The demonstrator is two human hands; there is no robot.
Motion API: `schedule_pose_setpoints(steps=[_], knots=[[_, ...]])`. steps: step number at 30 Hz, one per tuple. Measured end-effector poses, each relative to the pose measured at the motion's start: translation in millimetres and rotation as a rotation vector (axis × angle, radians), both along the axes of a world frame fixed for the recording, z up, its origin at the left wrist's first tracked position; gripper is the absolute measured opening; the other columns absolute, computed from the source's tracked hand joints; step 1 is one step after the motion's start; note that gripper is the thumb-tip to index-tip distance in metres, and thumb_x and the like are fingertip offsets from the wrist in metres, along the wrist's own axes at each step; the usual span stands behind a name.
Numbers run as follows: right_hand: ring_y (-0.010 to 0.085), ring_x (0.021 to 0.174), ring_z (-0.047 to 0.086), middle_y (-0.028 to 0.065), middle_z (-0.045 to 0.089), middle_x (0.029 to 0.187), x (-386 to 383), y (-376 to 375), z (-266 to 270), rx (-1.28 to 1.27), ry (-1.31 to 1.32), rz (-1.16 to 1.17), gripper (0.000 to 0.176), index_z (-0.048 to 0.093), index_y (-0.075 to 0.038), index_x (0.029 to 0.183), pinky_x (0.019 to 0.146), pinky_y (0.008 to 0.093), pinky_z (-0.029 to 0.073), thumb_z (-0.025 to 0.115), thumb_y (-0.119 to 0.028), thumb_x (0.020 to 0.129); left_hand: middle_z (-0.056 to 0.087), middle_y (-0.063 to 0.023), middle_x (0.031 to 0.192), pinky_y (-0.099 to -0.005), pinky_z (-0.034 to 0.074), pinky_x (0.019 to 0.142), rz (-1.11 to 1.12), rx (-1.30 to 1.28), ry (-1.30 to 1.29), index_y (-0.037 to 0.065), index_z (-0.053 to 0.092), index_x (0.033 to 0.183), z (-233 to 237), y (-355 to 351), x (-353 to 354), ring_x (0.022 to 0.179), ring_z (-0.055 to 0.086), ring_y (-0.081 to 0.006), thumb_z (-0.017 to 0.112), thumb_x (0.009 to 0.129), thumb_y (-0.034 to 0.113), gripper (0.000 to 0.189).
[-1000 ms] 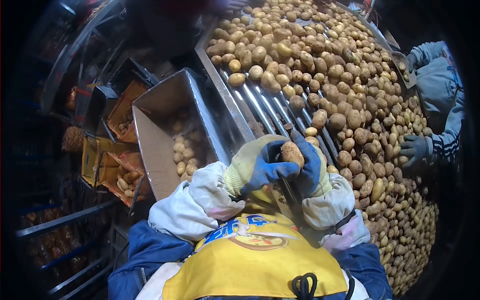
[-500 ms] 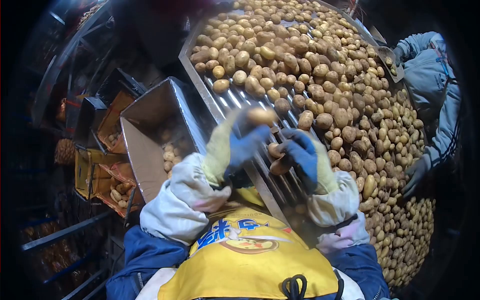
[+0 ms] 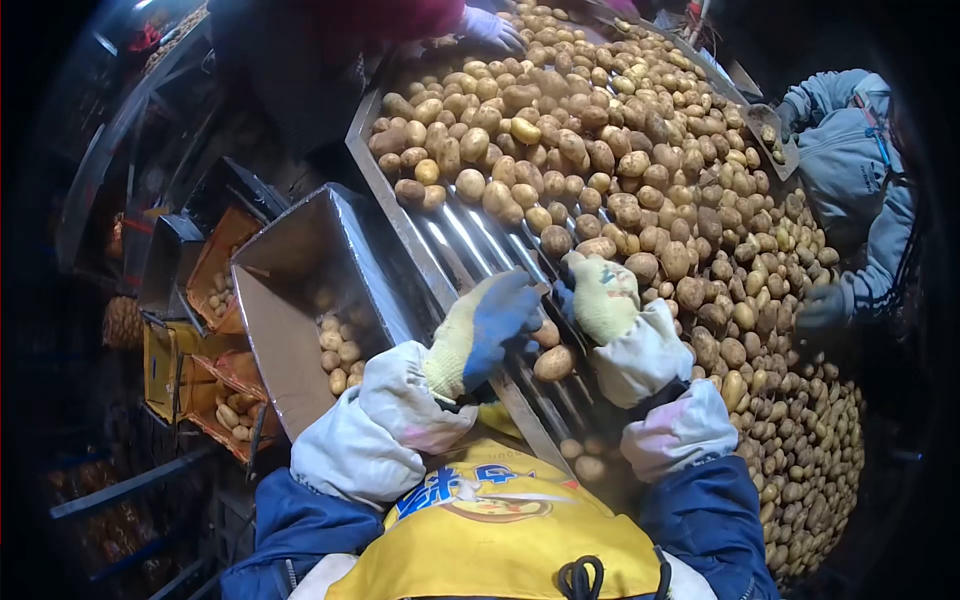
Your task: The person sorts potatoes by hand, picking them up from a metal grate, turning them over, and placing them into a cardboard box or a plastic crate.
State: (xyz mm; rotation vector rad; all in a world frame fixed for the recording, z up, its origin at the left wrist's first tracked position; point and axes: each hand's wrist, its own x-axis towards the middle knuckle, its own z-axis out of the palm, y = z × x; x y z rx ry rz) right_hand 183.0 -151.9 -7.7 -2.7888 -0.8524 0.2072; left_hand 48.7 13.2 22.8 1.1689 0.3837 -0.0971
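Note:
Both my hands wear cream and blue gloves over a metal roller table [image 3: 462, 240]. Palm down at the table's near edge is my left hand [image 3: 485, 325], its blue fingers pointing right; whether it holds anything is hidden. My right hand [image 3: 600, 297] is bent over the rollers beside the heap of potatoes [image 3: 680, 230], its fingertips mostly hidden behind the glove's back. Between and just below the hands, a loose potato [image 3: 553, 363] lies on the rollers, with another potato [image 3: 546, 333] touching the left hand's side.
An open carton [image 3: 300, 375] with potatoes stands left of the table, beside a yellow crate [image 3: 165, 370] and orange-lined bins. A co-worker's sleeve [image 3: 890, 250] is at the right, a scoop [image 3: 775, 140] near it. Another person's gloved hand [image 3: 490, 28] touches the heap's far edge.
The potato at my left hand is no longer seen there. My left hand has lowered over the rollers, and my right hand has turned and moved slightly up. Another person's gloved hand has appeared at the top.

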Motion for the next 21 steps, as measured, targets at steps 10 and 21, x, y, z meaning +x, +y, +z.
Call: schedule_pose_setpoints(steps=[10,21], knots=[[0.0168,0.065,0.070,0.0112,0.073,0.103,16.6,-12.7,40.5,0.531,0.015,-0.028,0.039,0.065,-0.008,0.138,0.056,0.0267,0.054,0.071,-0.019,0.101,0.071,-0.0121,0.118,-0.0348,0.057,0.084,-0.039,-0.366,-0.044,0.004,0.064,0.132,-2.2,11.2,3.3,0.097,0.071,-0.0215,0.056,0.105,0.051,0.055],[0.0449,0.128,0.056,0.0198,0.056,0.148,60.8,-17.3,36.7,-0.154,-0.131,-0.034,0.080,0.057,-0.014,0.148,0.105,0.0536,0.048,0.067,-0.068,0.090,0.069,-0.0089,0.104,-0.0295,0.059,0.064,0.156,-0.189,0.147,0.005,0.063,0.135,-9.6,19.6,8.6,0.077,0.068,-0.0175,0.060,0.107,0.035,0.041]])
